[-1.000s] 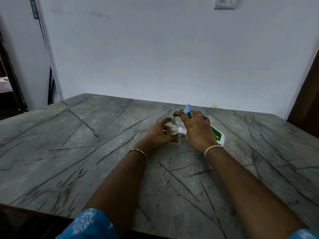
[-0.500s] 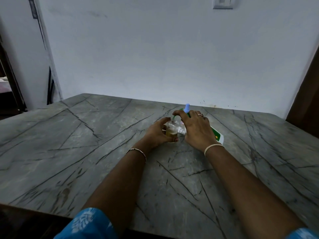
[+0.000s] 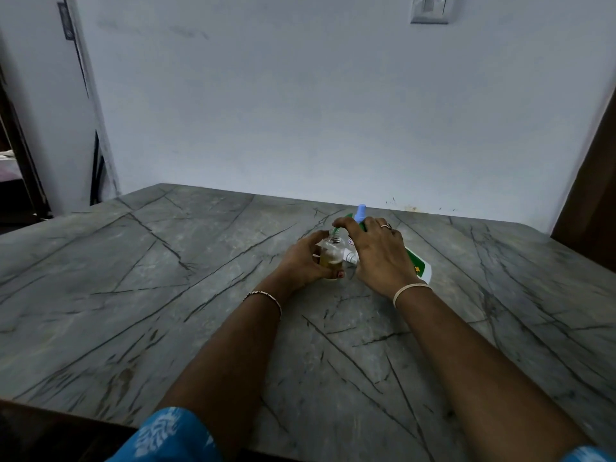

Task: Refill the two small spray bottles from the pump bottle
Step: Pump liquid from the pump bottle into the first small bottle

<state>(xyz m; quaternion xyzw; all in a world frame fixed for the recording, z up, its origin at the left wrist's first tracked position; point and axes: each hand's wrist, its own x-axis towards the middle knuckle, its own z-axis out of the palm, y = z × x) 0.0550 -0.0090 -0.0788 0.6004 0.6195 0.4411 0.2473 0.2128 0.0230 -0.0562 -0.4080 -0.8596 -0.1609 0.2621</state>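
My left hand (image 3: 301,261) is wrapped around a small clear spray bottle (image 3: 330,253) that stands on the table with yellowish liquid in its lower part and no cap on. My right hand (image 3: 378,256) lies over the top of the white and green pump bottle (image 3: 418,266), its forefinger bent down over the green spout at the small bottle's mouth. A light blue cap (image 3: 361,211) sticks up behind my right hand; what it belongs to is hidden. A small white piece (image 3: 350,258) lies between the two hands.
The grey veined stone table (image 3: 166,295) runs to a white wall at the back. A dark doorway stands at the far left and a brown wooden edge (image 3: 596,195) at the right.
Both hands keep the same hold in the same place. Only the camera has shifted slightly.
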